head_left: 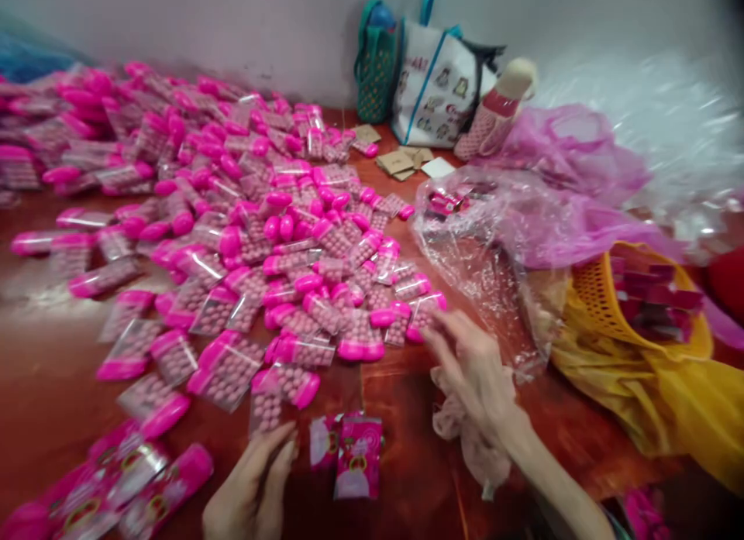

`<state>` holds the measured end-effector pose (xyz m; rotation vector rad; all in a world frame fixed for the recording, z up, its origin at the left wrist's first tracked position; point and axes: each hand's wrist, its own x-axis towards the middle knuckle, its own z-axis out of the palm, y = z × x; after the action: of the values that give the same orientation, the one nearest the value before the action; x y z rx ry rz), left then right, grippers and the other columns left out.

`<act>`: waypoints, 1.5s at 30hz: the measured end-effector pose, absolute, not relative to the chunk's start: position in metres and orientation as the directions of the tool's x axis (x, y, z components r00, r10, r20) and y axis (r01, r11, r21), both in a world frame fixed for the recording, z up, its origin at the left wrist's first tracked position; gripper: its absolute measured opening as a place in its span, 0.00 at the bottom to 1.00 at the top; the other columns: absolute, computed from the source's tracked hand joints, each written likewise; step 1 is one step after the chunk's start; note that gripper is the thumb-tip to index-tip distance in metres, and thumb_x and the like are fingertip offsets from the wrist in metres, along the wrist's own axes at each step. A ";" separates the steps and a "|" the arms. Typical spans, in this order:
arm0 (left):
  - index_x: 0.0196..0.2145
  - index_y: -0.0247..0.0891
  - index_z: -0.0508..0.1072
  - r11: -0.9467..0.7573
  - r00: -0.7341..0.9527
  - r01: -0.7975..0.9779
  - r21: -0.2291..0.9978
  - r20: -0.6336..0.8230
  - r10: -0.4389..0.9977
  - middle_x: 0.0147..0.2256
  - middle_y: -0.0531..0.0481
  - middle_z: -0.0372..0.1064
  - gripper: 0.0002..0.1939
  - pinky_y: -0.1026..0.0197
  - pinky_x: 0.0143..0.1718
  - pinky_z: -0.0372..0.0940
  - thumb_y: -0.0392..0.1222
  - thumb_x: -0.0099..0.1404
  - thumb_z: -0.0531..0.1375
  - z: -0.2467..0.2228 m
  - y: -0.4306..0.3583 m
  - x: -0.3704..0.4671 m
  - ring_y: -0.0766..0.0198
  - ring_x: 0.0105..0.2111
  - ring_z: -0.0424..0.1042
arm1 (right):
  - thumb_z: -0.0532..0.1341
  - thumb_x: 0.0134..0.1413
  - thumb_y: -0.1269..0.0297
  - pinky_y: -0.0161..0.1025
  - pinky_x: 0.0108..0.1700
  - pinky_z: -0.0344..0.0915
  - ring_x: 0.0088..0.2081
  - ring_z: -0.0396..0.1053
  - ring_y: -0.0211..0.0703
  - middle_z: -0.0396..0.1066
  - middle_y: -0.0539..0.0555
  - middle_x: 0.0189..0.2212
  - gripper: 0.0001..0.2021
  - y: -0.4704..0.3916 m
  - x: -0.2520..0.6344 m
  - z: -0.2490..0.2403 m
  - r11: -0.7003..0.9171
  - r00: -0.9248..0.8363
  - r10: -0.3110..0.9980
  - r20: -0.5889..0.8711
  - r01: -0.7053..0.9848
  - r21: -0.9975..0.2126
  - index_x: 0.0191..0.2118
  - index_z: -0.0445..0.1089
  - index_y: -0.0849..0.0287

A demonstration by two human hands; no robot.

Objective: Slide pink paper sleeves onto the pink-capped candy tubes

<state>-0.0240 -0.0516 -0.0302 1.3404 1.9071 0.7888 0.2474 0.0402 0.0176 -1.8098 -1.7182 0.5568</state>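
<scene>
- Left hand (253, 478): fingers at bead packet (267, 404); grip cannot be told.
- Right hand (473, 369): fingertips near pink-capped packet (424, 314); grip likewise unclear.

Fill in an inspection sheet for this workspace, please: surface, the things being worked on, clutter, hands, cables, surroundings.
Surface: reddish-brown top, glossy.
Job's things: a large heap of pink-ended packs of small balls; pink sachets between the hands, more pink packets lower left.
Clutter: clear plastic, brown cards, yellow basket holding dark pink items.
Hands: left hand at the lower end of a pack; right hand by the heap's edge, above a crumpled pale item. Grip unclear on both.
Cables: nothing seen.
Surroundings: pale wall, printed bag, green bag.
</scene>
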 end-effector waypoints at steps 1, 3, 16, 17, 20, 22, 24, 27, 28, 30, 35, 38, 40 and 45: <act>0.40 0.40 0.74 0.276 -0.232 0.565 0.778 -0.170 0.958 0.39 0.47 0.75 0.13 0.54 0.47 0.66 0.45 0.57 0.58 -0.029 -0.052 -0.021 0.55 0.39 0.74 | 0.58 0.56 0.59 0.46 0.40 0.65 0.35 0.68 0.47 0.69 0.56 0.36 0.18 0.018 0.239 0.014 -0.023 0.029 1.000 -0.002 0.754 -0.657 0.52 0.64 0.55; 0.40 0.37 0.72 0.241 -0.208 0.583 0.776 -0.144 0.968 0.39 0.45 0.74 0.13 0.57 0.43 0.67 0.44 0.59 0.56 -0.028 -0.051 -0.013 0.56 0.38 0.74 | 0.64 0.47 0.56 0.48 0.40 0.67 0.36 0.69 0.51 0.68 0.58 0.41 0.32 -0.021 0.227 0.007 -0.067 -0.065 0.983 -0.171 0.743 -0.666 0.58 0.55 0.54; 0.34 0.37 0.68 -0.097 0.114 0.817 0.568 0.006 0.993 0.30 0.48 0.64 0.08 0.63 0.30 0.66 0.35 0.62 0.49 -0.031 -0.040 0.003 0.63 0.27 0.70 | 0.68 0.36 0.70 0.57 0.50 0.63 0.52 0.59 0.64 0.58 0.65 0.55 0.43 -0.059 0.170 -0.022 0.194 -0.320 0.926 -0.198 0.857 -0.478 0.61 0.51 0.60; 0.31 0.38 0.67 -0.091 0.126 0.821 0.564 -0.024 0.992 0.30 0.48 0.64 0.08 0.63 0.30 0.66 0.34 0.62 0.49 -0.030 -0.039 0.003 0.64 0.27 0.70 | 0.67 0.38 0.70 0.56 0.51 0.63 0.53 0.59 0.63 0.58 0.64 0.54 0.42 -0.057 0.171 -0.022 0.194 -0.313 0.932 -0.183 0.856 -0.479 0.61 0.50 0.60; 0.25 0.39 0.65 -0.062 0.139 0.826 0.560 -0.097 0.985 0.27 0.49 0.62 0.09 0.63 0.28 0.65 0.34 0.61 0.49 -0.023 -0.038 0.003 0.64 0.25 0.68 | 0.65 0.40 0.70 0.55 0.52 0.62 0.52 0.59 0.61 0.59 0.63 0.53 0.40 -0.048 0.177 -0.023 0.186 -0.297 0.941 -0.162 0.855 -0.485 0.61 0.50 0.61; 0.24 0.40 0.63 -0.022 0.132 0.813 0.582 -0.147 0.980 0.26 0.50 0.63 0.09 0.63 0.27 0.63 0.34 0.61 0.49 -0.019 -0.038 0.004 0.63 0.24 0.68 | 0.65 0.40 0.70 0.55 0.51 0.62 0.51 0.58 0.61 0.58 0.63 0.53 0.40 -0.042 0.179 -0.021 0.178 -0.289 0.943 -0.167 0.859 -0.480 0.61 0.50 0.61; 0.26 0.40 0.64 0.067 0.079 0.780 0.622 -0.203 0.976 0.24 0.52 0.65 0.07 0.63 0.26 0.63 0.36 0.60 0.51 -0.019 -0.041 0.005 0.63 0.23 0.69 | 0.66 0.39 0.69 0.56 0.50 0.62 0.51 0.57 0.62 0.57 0.63 0.53 0.40 -0.037 0.179 -0.020 0.175 -0.287 0.942 -0.176 0.864 -0.472 0.61 0.51 0.61; 0.33 0.40 0.67 0.230 -0.054 0.684 0.693 -0.267 0.962 0.24 0.54 0.66 0.05 0.62 0.26 0.63 0.38 0.59 0.53 -0.023 -0.046 0.007 0.64 0.22 0.68 | 0.66 0.39 0.68 0.55 0.49 0.63 0.50 0.58 0.61 0.57 0.64 0.52 0.40 -0.034 0.178 -0.019 0.183 -0.293 0.943 -0.160 0.854 -0.488 0.60 0.52 0.63; 0.36 0.40 0.68 0.282 -0.090 0.633 0.721 -0.293 0.952 0.24 0.55 0.66 0.07 0.62 0.26 0.63 0.39 0.59 0.54 -0.024 -0.047 0.007 0.64 0.22 0.67 | 0.66 0.39 0.67 0.54 0.49 0.63 0.50 0.58 0.60 0.58 0.64 0.51 0.39 -0.033 0.177 -0.019 0.189 -0.296 0.944 -0.144 0.846 -0.499 0.60 0.52 0.63; 0.39 0.38 0.67 0.386 -0.141 0.480 0.788 -0.365 0.920 0.24 0.55 0.64 0.10 0.62 0.25 0.62 0.41 0.58 0.56 -0.025 -0.049 0.006 0.65 0.21 0.66 | 0.65 0.40 0.67 0.54 0.50 0.62 0.49 0.58 0.59 0.59 0.64 0.49 0.38 -0.031 0.177 -0.020 0.198 -0.291 0.951 -0.103 0.832 -0.519 0.59 0.52 0.64; 0.38 0.33 0.66 0.557 -0.182 0.009 0.830 -0.547 0.817 0.20 0.59 0.61 0.17 0.67 0.19 0.57 0.42 0.53 0.62 -0.015 -0.045 0.000 0.70 0.18 0.62 | 0.63 0.42 0.64 0.53 0.48 0.62 0.47 0.60 0.58 0.61 0.63 0.44 0.32 -0.022 0.177 -0.018 0.191 -0.272 0.961 -0.052 0.784 -0.591 0.56 0.57 0.66; 0.38 0.33 0.65 0.547 -0.210 -0.107 0.830 -0.557 0.804 0.20 0.58 0.63 0.17 0.68 0.18 0.57 0.41 0.52 0.63 -0.012 -0.043 0.001 0.71 0.17 0.62 | 0.64 0.41 0.63 0.48 0.48 0.63 0.45 0.61 0.54 0.61 0.61 0.43 0.32 -0.017 0.179 -0.014 0.149 -0.260 0.964 -0.060 0.711 -0.687 0.54 0.58 0.65; 0.39 0.33 0.65 0.519 -0.221 -0.134 0.844 -0.536 0.815 0.20 0.58 0.64 0.17 0.69 0.18 0.57 0.40 0.53 0.63 -0.014 -0.043 0.009 0.71 0.17 0.62 | 0.65 0.39 0.62 0.45 0.47 0.63 0.44 0.62 0.51 0.61 0.58 0.43 0.32 -0.014 0.181 -0.011 0.126 -0.254 0.965 -0.062 0.658 -0.742 0.53 0.59 0.63; 0.40 0.35 0.65 0.467 -0.190 -0.166 0.868 -0.493 0.849 0.24 0.56 0.66 0.12 0.67 0.20 0.62 0.36 0.56 0.59 -0.031 -0.047 0.040 0.69 0.20 0.66 | 0.65 0.39 0.64 0.42 0.46 0.63 0.43 0.63 0.48 0.61 0.56 0.41 0.31 -0.012 0.184 -0.008 0.081 -0.235 0.968 -0.084 0.616 -0.784 0.53 0.60 0.60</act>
<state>0.0405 -0.0468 -0.0306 0.6310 1.4830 1.0302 0.1836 -0.0117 -0.0079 -1.5591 -1.9018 1.0043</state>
